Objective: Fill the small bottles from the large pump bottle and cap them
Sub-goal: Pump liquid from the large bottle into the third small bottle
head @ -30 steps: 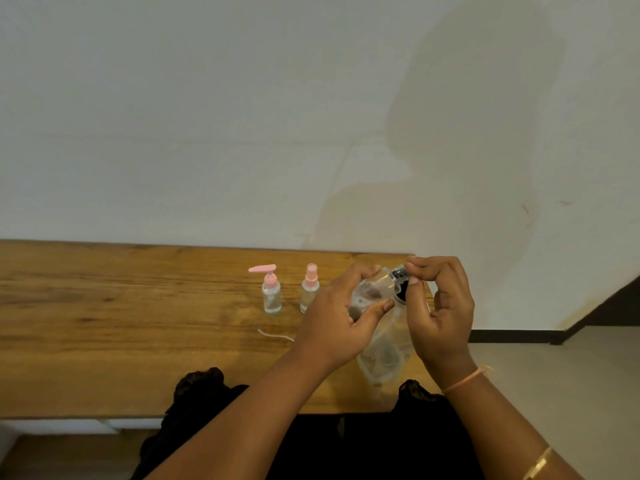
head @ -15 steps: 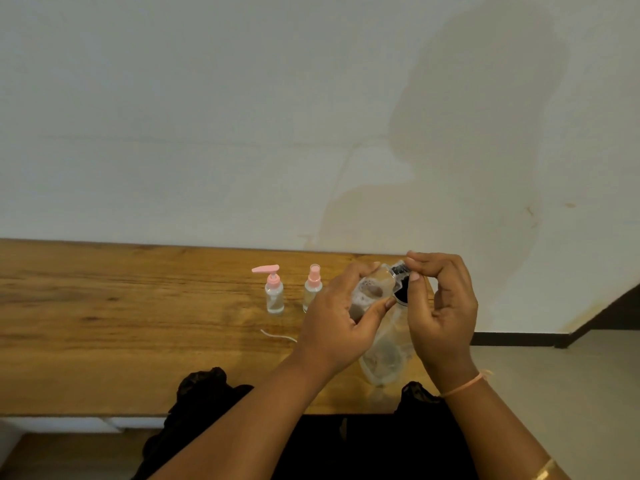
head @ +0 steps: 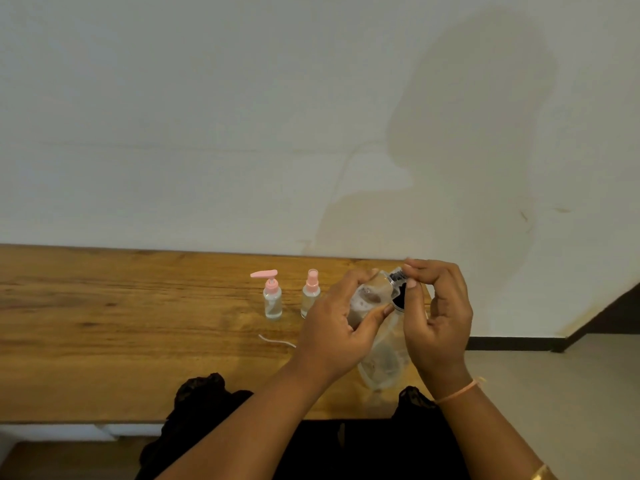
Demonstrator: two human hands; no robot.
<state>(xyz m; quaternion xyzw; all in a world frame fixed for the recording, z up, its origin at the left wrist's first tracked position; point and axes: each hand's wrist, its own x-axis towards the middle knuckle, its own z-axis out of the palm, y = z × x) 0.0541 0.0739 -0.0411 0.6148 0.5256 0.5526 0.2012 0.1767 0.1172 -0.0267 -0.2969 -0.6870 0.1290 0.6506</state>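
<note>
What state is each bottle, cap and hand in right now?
Pump-top small bottle: upright on the table, capped, untouched.
Spray-top small bottle: upright, capped, untouched.
Held small bottle: tilted, gripped by the left hand.
Cap: at the held bottle's mouth, pinched by the right hand; whether it is seated cannot be told.
Clear container: under the hands, blurred.
White tube: lying loose on the table.

no readable text, labels, brands or numbers anywhere
</note>
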